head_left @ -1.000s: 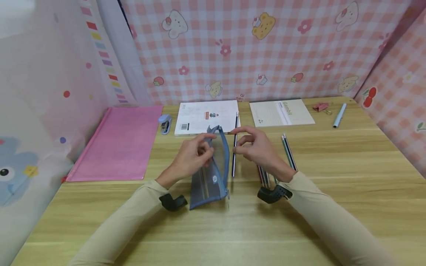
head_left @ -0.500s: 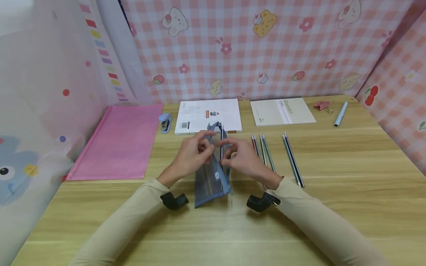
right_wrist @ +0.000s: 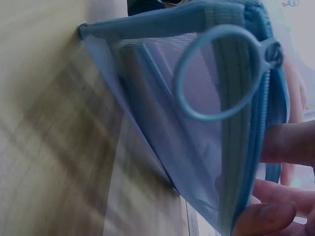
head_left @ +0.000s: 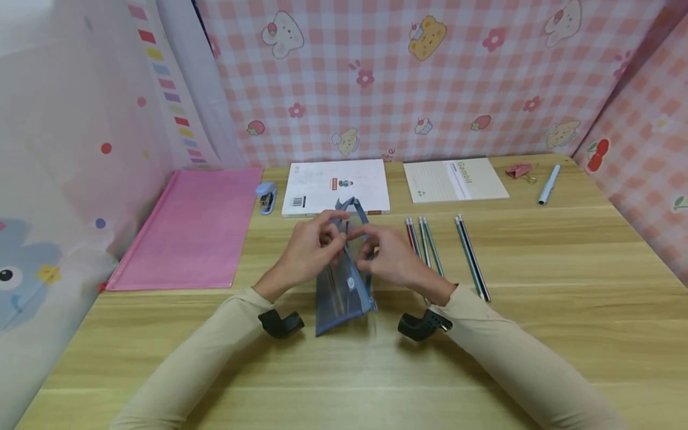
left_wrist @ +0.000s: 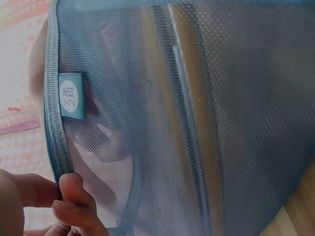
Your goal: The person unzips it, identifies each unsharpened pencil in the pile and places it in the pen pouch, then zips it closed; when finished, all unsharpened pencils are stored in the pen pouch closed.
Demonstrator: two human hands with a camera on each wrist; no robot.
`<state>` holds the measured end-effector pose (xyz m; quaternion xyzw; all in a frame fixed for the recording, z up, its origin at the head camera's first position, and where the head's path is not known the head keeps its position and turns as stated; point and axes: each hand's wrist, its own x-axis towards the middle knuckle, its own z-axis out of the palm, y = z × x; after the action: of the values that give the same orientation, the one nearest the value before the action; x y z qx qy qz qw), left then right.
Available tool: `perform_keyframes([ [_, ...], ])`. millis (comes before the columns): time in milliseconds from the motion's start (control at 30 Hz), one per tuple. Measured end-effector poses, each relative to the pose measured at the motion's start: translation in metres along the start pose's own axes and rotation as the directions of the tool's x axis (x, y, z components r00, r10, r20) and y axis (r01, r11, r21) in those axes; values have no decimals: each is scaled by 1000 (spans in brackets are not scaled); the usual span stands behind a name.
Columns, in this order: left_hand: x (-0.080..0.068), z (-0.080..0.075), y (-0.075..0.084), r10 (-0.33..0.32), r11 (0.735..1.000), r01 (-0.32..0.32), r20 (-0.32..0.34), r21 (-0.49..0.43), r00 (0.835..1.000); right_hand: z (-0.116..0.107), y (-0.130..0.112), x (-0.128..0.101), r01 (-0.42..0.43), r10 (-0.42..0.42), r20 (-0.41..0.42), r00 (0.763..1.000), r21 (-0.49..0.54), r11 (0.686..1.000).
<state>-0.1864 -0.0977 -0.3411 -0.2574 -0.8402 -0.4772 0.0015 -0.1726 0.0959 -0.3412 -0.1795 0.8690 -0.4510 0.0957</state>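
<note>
folder [head_left: 188, 230], pink and flat, lies far left on the table [head_left: 349, 382], with a stapler [head_left: 266, 198] just right of it and a book [head_left: 322, 184] further along. next comes your left hand [head_left: 306, 248], its thumb and finger pinching the rim of the mesh pencil pouch [head_left: 337, 301], which slants between your two hands at the middle of the table, mouth parted. your right hand [head_left: 389, 254] sits at that mouth, fingers partly curled; whether they pinch anything, you cannot tell from any view. to its right lie loose pencils [head_left: 427, 248] and a pencil pair [head_left: 474, 258], then a notepad [head_left: 435, 182] behind, a binder clip [head_left: 518, 171] and a light-blue pen [head_left: 549, 185].

you would do well to draw the left rim outward so the mouth gapes, line anything slim up with the pouch's length, and loosen your fingers only once it is well inside; soft mesh will probably sag or snag.

the left wrist view gives you the pinch up close and the cloth label [left_wrist: 72, 96]; the right wrist view, the zipper's ring pull [right_wrist: 212, 117]. only the head view shows you the loose pencils.
</note>
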Motion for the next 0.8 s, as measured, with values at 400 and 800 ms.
perform_keyframes([
  [400, -1, -2, -1, 3, 1000, -3, 0, 12, 1000, -39, 17, -10, 16, -24, -147, 989, -55, 998],
  [800, -2, -3, -2, 23, 1000, -23, -6, 20, 1000, -104, 65, -34, -32, -36, -256, 966, -255, 966],
])
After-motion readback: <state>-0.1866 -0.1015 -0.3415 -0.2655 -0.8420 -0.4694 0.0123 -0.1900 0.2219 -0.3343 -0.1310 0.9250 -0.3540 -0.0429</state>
